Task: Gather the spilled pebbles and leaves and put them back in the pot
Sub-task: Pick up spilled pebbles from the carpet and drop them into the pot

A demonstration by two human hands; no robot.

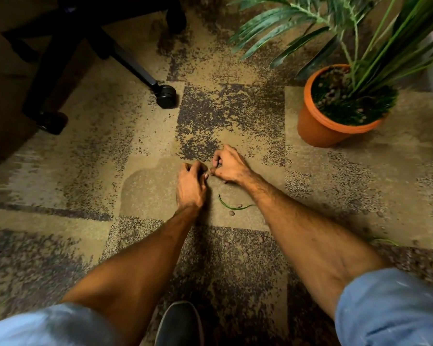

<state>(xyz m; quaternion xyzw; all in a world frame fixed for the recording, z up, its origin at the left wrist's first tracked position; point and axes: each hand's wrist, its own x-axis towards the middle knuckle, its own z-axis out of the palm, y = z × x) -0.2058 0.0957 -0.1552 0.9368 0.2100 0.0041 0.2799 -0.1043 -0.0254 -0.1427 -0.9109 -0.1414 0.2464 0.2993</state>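
On the carpet (pixel 90 171) near the pot (pixel 318 126), left hand (pixel 190 186) and right hand (pixel 229 168) side by side, fingers curled narrow over pebbles (pixel 238 205); grip unclear.

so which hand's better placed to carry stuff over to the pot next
Right. The right hand is on the same side as the orange pot, so its path is likely shorter; the left hand would have to cross over it.
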